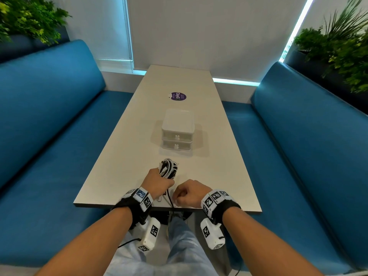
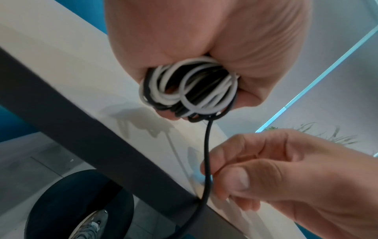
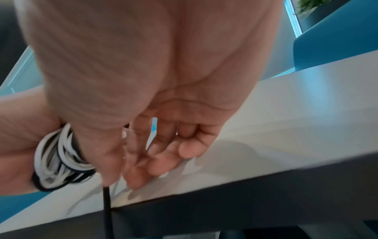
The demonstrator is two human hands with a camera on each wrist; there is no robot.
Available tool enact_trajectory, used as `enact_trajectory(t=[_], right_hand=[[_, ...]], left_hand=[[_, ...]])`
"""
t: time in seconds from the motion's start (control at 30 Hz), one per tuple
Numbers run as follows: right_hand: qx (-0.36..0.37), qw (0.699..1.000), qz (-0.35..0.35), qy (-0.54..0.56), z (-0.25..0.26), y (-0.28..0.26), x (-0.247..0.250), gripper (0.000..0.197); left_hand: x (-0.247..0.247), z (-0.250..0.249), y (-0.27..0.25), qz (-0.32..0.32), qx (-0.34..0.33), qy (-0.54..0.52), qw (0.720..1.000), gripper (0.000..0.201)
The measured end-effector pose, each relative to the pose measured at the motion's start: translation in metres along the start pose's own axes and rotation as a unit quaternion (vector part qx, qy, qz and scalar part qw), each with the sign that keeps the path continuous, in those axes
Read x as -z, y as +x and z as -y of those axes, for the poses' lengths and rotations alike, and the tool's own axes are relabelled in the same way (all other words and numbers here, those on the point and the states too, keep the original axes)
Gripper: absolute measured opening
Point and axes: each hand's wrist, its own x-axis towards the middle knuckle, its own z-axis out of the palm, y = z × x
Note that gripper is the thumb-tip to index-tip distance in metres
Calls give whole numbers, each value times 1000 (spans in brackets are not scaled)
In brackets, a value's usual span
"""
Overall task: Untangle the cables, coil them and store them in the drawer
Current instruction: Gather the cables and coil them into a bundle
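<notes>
My left hand (image 1: 159, 181) grips a bundle of coiled black and white cables (image 1: 168, 168) just above the near end of the white table (image 1: 119, 172). In the left wrist view the coil (image 2: 188, 90) sits in my fist. A loose black cable end (image 2: 206, 161) hangs from the coil over the table edge. My right hand (image 1: 186, 194) pinches that black strand between thumb and curled fingers (image 2: 235, 179). The small white two-drawer box (image 1: 177, 129) stands at mid table beyond the hands, both drawers closed.
A purple round sticker (image 1: 177, 96) lies on the table beyond the box. Blue benches (image 1: 49, 126) flank the table on both sides, with plants (image 1: 338, 54) behind them. My legs in jeans (image 1: 179, 246) are under the near table edge.
</notes>
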Motion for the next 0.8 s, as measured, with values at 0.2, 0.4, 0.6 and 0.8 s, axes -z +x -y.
enact_trajectory(t=[0.2, 0.4, 0.6, 0.8], right_hand=[[3, 1000, 16, -20, 9, 3, -7, 29], [0, 998, 13, -53, 24, 7, -13, 21], [-65, 993, -20, 91, 24, 12, -7, 19], [-66, 987, -23, 144, 19, 11, -1, 20]], left_hand=[[2, -5, 3, -39, 3, -49, 998, 23], [1, -10, 2, -20, -45, -47, 998, 17], [9, -18, 7, -46, -25, -121, 991, 14], [13, -16, 6, 55, -66, -40, 995, 25]])
